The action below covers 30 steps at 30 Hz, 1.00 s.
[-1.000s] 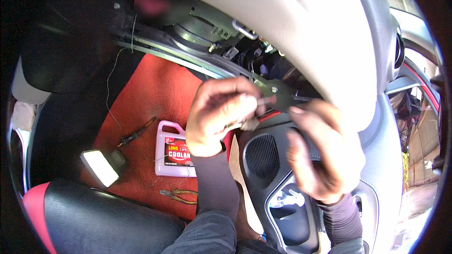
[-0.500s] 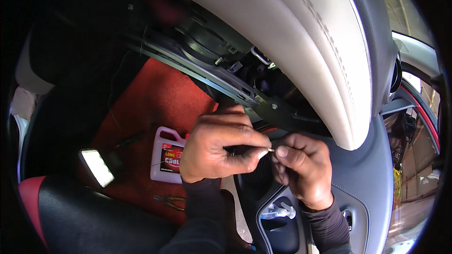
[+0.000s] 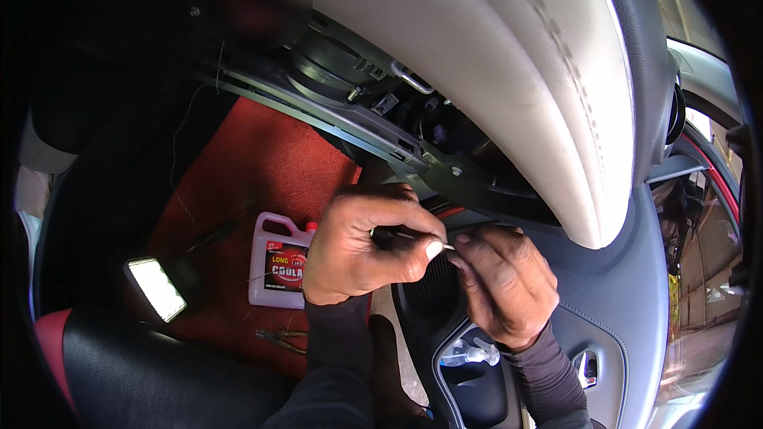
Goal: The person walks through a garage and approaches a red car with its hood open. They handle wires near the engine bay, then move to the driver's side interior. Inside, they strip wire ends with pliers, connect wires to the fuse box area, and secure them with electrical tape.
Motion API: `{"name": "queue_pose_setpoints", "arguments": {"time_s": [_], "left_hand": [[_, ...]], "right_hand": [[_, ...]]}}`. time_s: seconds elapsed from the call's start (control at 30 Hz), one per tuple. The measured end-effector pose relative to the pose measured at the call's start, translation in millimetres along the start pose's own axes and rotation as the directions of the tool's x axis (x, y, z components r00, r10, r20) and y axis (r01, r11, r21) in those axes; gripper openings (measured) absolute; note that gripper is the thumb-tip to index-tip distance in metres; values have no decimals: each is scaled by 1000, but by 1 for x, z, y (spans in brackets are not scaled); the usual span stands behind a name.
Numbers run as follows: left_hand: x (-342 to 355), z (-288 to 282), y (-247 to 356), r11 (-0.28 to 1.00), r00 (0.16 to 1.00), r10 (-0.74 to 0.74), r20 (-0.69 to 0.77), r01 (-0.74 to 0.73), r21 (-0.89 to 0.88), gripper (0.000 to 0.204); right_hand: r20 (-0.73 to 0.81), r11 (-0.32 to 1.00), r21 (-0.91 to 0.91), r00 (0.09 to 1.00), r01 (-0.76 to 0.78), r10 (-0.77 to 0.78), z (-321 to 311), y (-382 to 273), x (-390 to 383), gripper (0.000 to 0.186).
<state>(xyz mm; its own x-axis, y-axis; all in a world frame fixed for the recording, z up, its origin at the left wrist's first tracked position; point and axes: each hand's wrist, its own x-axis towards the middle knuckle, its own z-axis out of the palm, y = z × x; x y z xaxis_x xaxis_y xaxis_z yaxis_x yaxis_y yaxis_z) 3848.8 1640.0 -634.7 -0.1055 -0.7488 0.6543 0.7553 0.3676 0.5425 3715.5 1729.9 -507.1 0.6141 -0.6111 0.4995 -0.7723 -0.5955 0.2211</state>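
Both hands meet in front of the open underside of a pale dashboard (image 3: 509, 56). My left hand (image 3: 369, 250) is closed, its thumb and forefinger pinching a thin, pale wire-like strand (image 3: 450, 247). Close beside it, my right hand (image 3: 509, 286) pinches the other side of that strand between thumb and fingers. Only a short bit shows between the fingertips; the rest is hidden. Behind the left wrist, a pinkish-white jug (image 3: 261, 274) with a red cap and dark label lies or stands on the red floor mat (image 3: 278, 147); I cannot tell which.
Pliers (image 3: 280, 338) and a phone with a bright screen (image 3: 157, 290) lie to the left. A black and red seat (image 3: 151, 369) fills the lower left. A clear spray bottle (image 3: 470, 352) sits in the door pocket. Beneath the dashboard runs a metal bar (image 3: 318, 119).
My right hand has turned over, its fingers now reaching across toward the left fingertips with the back of the hand showing. The left hand keeps its pinch. The view has shifted slightly.
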Motion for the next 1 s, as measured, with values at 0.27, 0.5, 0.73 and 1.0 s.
{"name": "queue_pose_setpoints", "arguments": {"time_s": [0.27,0.5,0.73,1.0], "left_hand": [[7,-13,-8,943,960,236,150,-263,202,21],[0,-12,-4,997,989,-17,146,6,77,18],[-1,-13,-4,999,989,-36,141,31,39,15],[-3,-14,-2,998,990,-68,123,66,25,16]], "right_hand": [[526,73,622,485,-780,698,-10,-10,3,16],[238,817,294,866,-496,439,-5,2,5,14],[392,226,713,645,-664,656,1,-7,-8,18],[343,185,785,663,-592,665,10,-14,-8,18]]}}
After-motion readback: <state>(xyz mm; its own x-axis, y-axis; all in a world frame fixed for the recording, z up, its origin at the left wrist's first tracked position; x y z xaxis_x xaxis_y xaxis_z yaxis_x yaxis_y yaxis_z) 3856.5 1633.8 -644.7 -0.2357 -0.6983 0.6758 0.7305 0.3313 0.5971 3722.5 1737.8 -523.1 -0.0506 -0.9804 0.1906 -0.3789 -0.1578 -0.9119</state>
